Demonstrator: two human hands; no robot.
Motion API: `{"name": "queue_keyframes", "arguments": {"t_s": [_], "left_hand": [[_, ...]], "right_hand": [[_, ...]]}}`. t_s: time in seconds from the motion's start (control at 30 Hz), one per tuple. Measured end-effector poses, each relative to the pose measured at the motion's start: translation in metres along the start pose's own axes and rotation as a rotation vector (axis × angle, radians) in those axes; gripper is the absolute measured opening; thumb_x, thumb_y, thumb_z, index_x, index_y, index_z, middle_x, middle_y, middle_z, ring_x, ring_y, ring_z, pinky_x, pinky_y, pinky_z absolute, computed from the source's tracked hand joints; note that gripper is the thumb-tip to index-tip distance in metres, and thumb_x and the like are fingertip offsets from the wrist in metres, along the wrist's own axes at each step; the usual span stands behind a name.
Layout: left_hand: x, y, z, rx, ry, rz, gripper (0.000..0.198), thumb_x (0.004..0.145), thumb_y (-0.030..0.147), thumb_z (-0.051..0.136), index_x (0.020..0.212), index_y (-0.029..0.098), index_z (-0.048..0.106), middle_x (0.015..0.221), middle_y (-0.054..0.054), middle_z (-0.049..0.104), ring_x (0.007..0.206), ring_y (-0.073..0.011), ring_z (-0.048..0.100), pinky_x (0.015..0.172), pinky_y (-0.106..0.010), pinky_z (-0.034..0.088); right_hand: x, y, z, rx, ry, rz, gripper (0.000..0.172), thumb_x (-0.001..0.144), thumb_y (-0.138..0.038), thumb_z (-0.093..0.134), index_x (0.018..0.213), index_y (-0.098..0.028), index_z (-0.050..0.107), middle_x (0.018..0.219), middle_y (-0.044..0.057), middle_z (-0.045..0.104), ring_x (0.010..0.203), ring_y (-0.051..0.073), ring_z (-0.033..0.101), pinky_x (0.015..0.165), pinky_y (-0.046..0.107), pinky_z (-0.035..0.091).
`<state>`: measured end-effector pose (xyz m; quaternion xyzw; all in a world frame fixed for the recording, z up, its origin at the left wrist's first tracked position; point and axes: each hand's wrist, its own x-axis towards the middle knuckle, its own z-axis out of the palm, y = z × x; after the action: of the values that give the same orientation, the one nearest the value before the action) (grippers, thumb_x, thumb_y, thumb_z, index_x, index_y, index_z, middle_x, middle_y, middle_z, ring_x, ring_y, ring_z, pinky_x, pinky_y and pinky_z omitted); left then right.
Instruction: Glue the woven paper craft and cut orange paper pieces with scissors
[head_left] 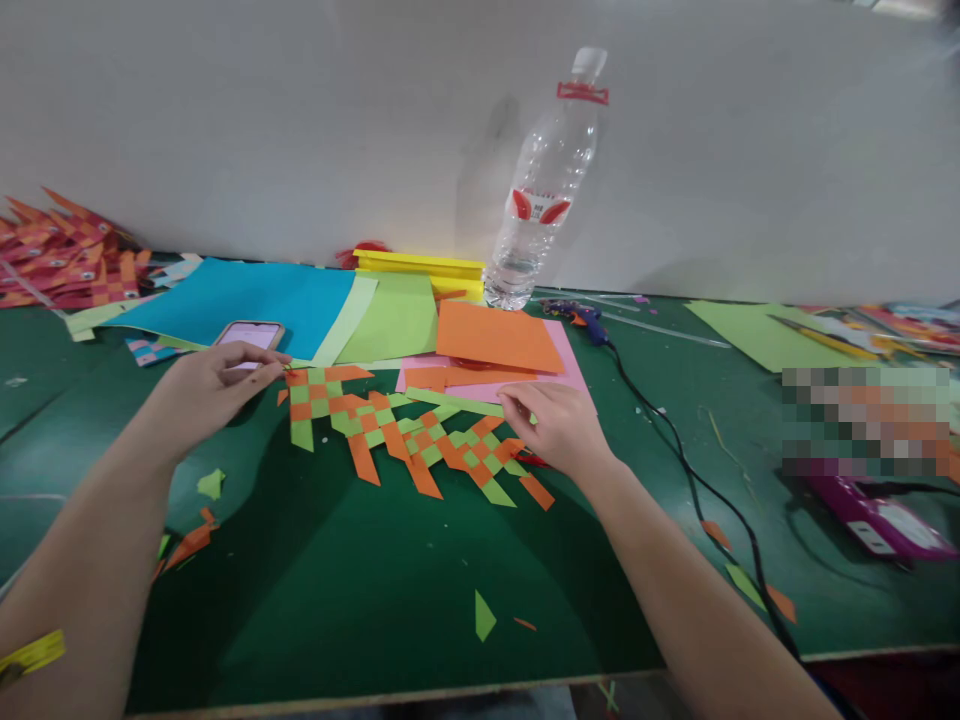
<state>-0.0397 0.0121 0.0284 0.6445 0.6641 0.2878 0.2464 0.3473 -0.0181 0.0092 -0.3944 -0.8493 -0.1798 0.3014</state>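
A chain of woven orange and green paper pieces (367,415) lies slantwise across the table between my hands. At its left end, my left hand (236,375) pinches a thin reddish string (288,370) between thumb and finger. My right hand (555,420) is over the chain's right end with its fingers pressed together; what they grip is hidden. A light green paper strip (454,402) runs up to those fingertips. Below the right palm, a bit of red string (532,460) shows beside the last woven piece.
Behind the chain are orange (499,335), pink and blue paper (247,295), a phone (251,333) and a tilted water bottle (544,190). A glue gun (589,322) trails its black cord down the right side towards a purple power strip (874,510). Paper scraps (484,615) lie in front.
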Motion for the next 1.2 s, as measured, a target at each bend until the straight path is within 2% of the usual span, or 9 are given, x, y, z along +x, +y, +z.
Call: {"name": "queue_keyframes", "arguments": {"t_s": [0.17, 0.33, 0.43, 0.6, 0.7, 0.8, 0.97, 1.1, 1.2], "left_hand": [[-0.004, 0.010, 0.005, -0.391, 0.027, -0.209, 0.050, 0.060, 0.057, 0.074, 0.090, 0.019, 0.060, 0.092, -0.008, 0.072, 0.077, -0.0209, 0.070, 0.052, -0.021, 0.047], [-0.004, 0.015, 0.009, -0.657, 0.051, -0.201, 0.046, 0.064, 0.051, 0.077, 0.095, 0.020, 0.064, 0.121, -0.008, 0.064, 0.072, -0.0142, 0.068, 0.063, -0.026, 0.058], [-0.005, 0.017, 0.009, -0.686, -0.008, -0.137, 0.047, 0.070, 0.051, 0.074, 0.107, 0.024, 0.064, 0.125, -0.007, 0.061, 0.080, -0.0152, 0.067, 0.063, -0.024, 0.059], [-0.008, 0.020, 0.011, -0.578, -0.088, -0.043, 0.064, 0.060, 0.036, 0.082, 0.118, 0.028, 0.058, 0.124, -0.005, 0.059, 0.114, -0.0219, 0.056, 0.074, -0.022, 0.057], [-0.008, 0.019, 0.014, -0.544, -0.110, 0.000, 0.070, 0.057, 0.032, 0.081, 0.122, 0.026, 0.056, 0.123, -0.007, 0.058, 0.113, -0.0235, 0.057, 0.080, -0.028, 0.057], [-0.006, 0.017, 0.015, -0.505, -0.099, 0.082, 0.068, 0.057, 0.029, 0.081, 0.121, 0.024, 0.058, 0.125, -0.009, 0.056, 0.113, -0.0249, 0.057, 0.084, -0.034, 0.056], [-0.006, 0.015, 0.012, -0.526, -0.053, 0.144, 0.062, 0.060, 0.026, 0.081, 0.118, 0.024, 0.062, 0.126, -0.009, 0.056, 0.104, -0.0185, 0.059, 0.077, -0.023, 0.055], [-0.009, 0.017, 0.011, -0.614, 0.000, 0.157, 0.061, 0.061, 0.022, 0.081, 0.119, 0.026, 0.062, 0.120, -0.007, 0.060, 0.091, -0.0132, 0.060, 0.070, -0.017, 0.055], [-0.013, 0.022, 0.011, -0.700, 0.055, 0.190, 0.062, 0.058, 0.016, 0.082, 0.116, 0.029, 0.064, 0.112, -0.004, 0.061, 0.078, -0.0103, 0.059, 0.061, -0.015, 0.054]], "right_hand": [[0.000, 0.000, -0.001, 0.003, 0.021, -0.013, 0.018, 0.090, -0.015, 0.047, 0.080, -0.018, 0.061, 0.064, 0.000, 0.068, 0.052, 0.012, 0.058, 0.052, 0.026, 0.041], [0.000, 0.000, 0.000, 0.002, 0.034, -0.024, 0.016, 0.089, -0.014, 0.049, 0.079, -0.018, 0.061, 0.065, 0.001, 0.069, 0.053, 0.012, 0.059, 0.053, 0.026, 0.041], [0.000, 0.000, -0.001, 0.011, 0.029, -0.027, 0.016, 0.089, -0.014, 0.049, 0.079, -0.017, 0.061, 0.063, 0.000, 0.068, 0.052, 0.012, 0.058, 0.052, 0.026, 0.041], [0.000, 0.000, 0.000, 0.015, 0.015, -0.011, 0.017, 0.090, -0.015, 0.047, 0.080, -0.018, 0.061, 0.065, 0.000, 0.069, 0.053, 0.012, 0.057, 0.053, 0.026, 0.041], [0.000, 0.001, 0.000, 0.009, 0.006, 0.015, 0.018, 0.090, -0.016, 0.046, 0.080, -0.018, 0.061, 0.063, 0.000, 0.067, 0.052, 0.012, 0.057, 0.052, 0.026, 0.040], [0.000, 0.001, -0.001, 0.021, -0.006, 0.080, 0.018, 0.091, -0.018, 0.046, 0.083, -0.019, 0.062, 0.064, 0.001, 0.067, 0.054, 0.013, 0.059, 0.054, 0.027, 0.042], [0.000, 0.002, -0.002, 0.174, -0.150, 0.227, 0.015, 0.091, -0.027, 0.051, 0.098, -0.020, 0.063, 0.080, 0.003, 0.071, 0.074, 0.018, 0.066, 0.072, 0.034, 0.050], [0.001, 0.001, -0.005, 0.281, -0.334, 0.261, 0.028, 0.087, -0.038, 0.060, 0.110, -0.023, 0.062, 0.104, 0.006, 0.071, 0.100, 0.024, 0.064, 0.088, 0.044, 0.050], [0.003, -0.003, -0.008, 0.360, -0.434, 0.218, 0.041, 0.087, -0.042, 0.060, 0.126, -0.028, 0.056, 0.120, 0.005, 0.067, 0.113, 0.024, 0.059, 0.097, 0.047, 0.046]]}}
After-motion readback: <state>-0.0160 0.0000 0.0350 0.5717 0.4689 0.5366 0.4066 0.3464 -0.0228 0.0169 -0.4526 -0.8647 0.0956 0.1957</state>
